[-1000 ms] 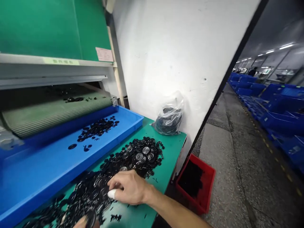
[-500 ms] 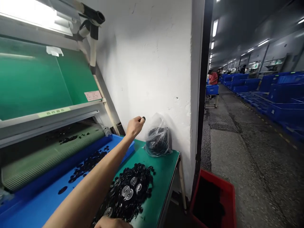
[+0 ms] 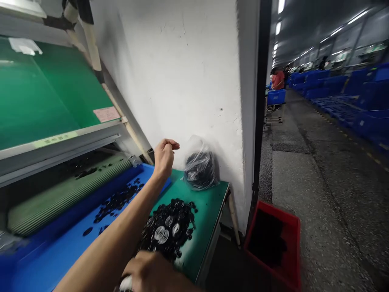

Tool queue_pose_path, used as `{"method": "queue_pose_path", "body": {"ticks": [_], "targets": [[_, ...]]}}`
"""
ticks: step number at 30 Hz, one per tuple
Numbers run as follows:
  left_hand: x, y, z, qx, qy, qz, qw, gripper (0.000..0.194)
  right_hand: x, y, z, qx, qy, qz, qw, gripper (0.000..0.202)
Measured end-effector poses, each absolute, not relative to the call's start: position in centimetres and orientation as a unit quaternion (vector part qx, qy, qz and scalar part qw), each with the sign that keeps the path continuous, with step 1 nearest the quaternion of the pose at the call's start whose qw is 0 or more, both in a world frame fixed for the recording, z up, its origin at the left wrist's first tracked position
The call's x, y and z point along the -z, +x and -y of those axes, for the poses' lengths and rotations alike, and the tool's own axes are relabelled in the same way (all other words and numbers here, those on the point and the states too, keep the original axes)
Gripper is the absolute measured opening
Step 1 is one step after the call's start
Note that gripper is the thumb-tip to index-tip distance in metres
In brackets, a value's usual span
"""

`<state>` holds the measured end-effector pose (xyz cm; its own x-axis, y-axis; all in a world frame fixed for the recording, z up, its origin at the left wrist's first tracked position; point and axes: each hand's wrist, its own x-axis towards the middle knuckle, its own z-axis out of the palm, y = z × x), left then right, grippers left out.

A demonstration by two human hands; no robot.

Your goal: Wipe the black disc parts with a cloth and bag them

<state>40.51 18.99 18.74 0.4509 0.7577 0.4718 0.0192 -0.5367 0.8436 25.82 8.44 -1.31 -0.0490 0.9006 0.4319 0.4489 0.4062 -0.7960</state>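
My left hand (image 3: 164, 156) is raised at the end of the outstretched arm, just left of a clear plastic bag (image 3: 200, 168) filled with black parts. Its fingers point right with a small gap from the thumb, and nothing shows between them. Low in the view my right hand (image 3: 148, 269), smeared by motion, is curled over the near edge of a pile of black round rubber-like parts (image 3: 173, 223). Something whitish (image 3: 126, 283) shows at its fingers, too blurred to name. Several pale, shiny discs (image 3: 159, 232) lie on the pile.
The green tabletop (image 3: 209, 207) bears the pile and bag. At left, a ribbed green conveyor belt (image 3: 75, 190) ends above a blue tray (image 3: 60, 247) with scattered black parts. A white wall (image 3: 182, 81) stands behind. A red bin (image 3: 293, 251) with dark contents sits on the floor at right.
The black piece that was in my left hand no longer shows, and its fingers have loosened. My right hand has come further into view over the pile. The view has shifted slightly.
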Motion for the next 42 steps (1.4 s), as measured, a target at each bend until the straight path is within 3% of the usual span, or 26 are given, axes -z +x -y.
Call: {"method": "queue_pose_path", "body": {"ticks": [3, 6, 9, 10, 13, 16, 19, 24, 29, 37, 42], "targets": [[-18.2, 33.6, -16.3, -0.490, 0.726, -0.261, 0.405, 0.019, 0.9, 26.6, -8.7, -0.417, -0.446, 0.481, 0.629, 0.023], [-16.7, 25.6, -13.1, -0.498, 0.710, -0.277, 0.414, 0.013, 0.7, 26.8, -8.9, -0.493, -0.419, 0.432, 0.629, 0.019], [-13.4, 17.9, -9.8, -0.447, 0.670, -0.407, 0.431, 0.004, 0.5, 26.5, -8.2, -0.526, -0.404, 0.425, 0.616, 0.021], [-12.1, 15.7, -8.7, -0.421, 0.649, -0.453, 0.444, 0.011, 0.4, 26.3, -7.6, -0.529, -0.404, 0.430, 0.610, 0.021], [-7.9, 10.8, -5.6, -0.315, 0.611, -0.510, 0.517, 0.034, 0.1, 25.2, -4.8, -0.493, -0.425, 0.494, 0.576, 0.026], [-5.0, 7.7, -3.1, -0.233, 0.629, -0.481, 0.564, 0.045, -0.4, 23.8, -1.5, -0.380, -0.462, 0.617, 0.512, 0.034], [-3.5, 5.5, -1.8, -0.177, 0.649, -0.458, 0.581, 0.049, -1.0, 22.9, 0.9, -0.323, -0.475, 0.704, 0.418, 0.038], [-1.8, 3.6, -1.3, -0.120, 0.658, -0.421, 0.612, 0.044, -1.8, 22.4, 1.5, -0.379, -0.478, 0.738, 0.288, 0.028], [-1.2, 3.5, -1.3, -0.125, 0.651, -0.426, 0.615, 0.043, -1.6, 22.0, 1.1, -0.391, -0.503, 0.725, 0.261, 0.023], [-1.0, 3.2, -1.4, -0.156, 0.596, -0.420, 0.667, 0.048, -0.3, 21.0, 0.1, -0.439, -0.509, 0.672, 0.311, 0.019], [-0.9, 2.2, -1.0, -0.255, 0.486, -0.388, 0.741, 0.039, -1.7, 20.1, -2.7, -0.219, -0.561, 0.760, 0.244, 0.029]]}}
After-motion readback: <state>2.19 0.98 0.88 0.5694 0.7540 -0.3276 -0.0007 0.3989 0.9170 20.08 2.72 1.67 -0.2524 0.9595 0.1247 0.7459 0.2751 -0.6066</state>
